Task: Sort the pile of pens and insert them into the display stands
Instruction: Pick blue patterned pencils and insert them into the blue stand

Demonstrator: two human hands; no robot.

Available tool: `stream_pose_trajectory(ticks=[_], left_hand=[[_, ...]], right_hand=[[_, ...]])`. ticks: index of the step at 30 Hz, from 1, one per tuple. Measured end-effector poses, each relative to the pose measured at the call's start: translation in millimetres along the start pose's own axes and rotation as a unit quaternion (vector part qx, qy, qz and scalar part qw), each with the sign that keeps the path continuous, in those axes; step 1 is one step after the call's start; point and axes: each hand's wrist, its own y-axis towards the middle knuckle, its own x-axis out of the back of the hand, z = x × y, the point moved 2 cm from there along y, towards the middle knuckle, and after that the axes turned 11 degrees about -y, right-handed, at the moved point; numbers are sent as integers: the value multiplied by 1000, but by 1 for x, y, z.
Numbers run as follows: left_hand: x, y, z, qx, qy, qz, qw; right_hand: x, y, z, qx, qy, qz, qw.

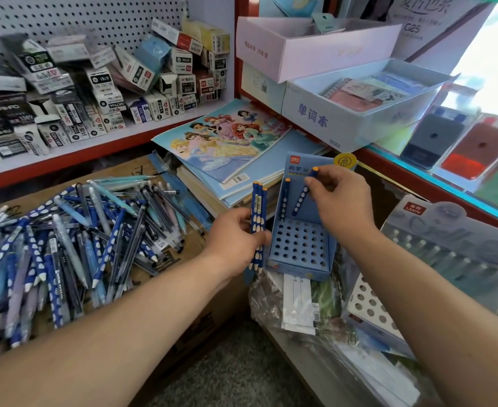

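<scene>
- "deli" in a red tag, top left corner of the blue display stand back card
- "lantu" in a red tag, top left corner of the grey display stand
- "单词本" in blue on the front wall of the pale blue box
- "g25" on the poster, top right
- "8001" on a white box, "2081" on another white box and "7752" on a third white box, all at the right end of the pegboard shelf

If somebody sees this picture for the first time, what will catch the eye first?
First, the two hands in the centre: the left hand grips a bundle of dotted blue pens, and the right hand pinches one more pen above the blue display stand, where a single pen already stands. At the left lies a big pile of mixed pens.
</scene>
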Motion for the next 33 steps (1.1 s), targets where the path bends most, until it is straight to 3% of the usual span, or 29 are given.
stream_pose_trajectory(ticks=[6, 17, 21, 33], left_hand=[[-2, 1, 3, 9, -6, 3, 1000], [-4, 1, 2, 15, -9, 12, 1000], [-3, 1, 3, 14, -6, 9, 1000], [-2, 2, 6, 18, -10, 8, 1000]], right_hand=[[-11, -1, -3, 38, -98, -11, 994], [-22, 3, -7, 29, -116, -2, 993], [-28, 3, -7, -1, -77, -8, 997], [-39, 1, -13, -31, -136, 18, 990]])
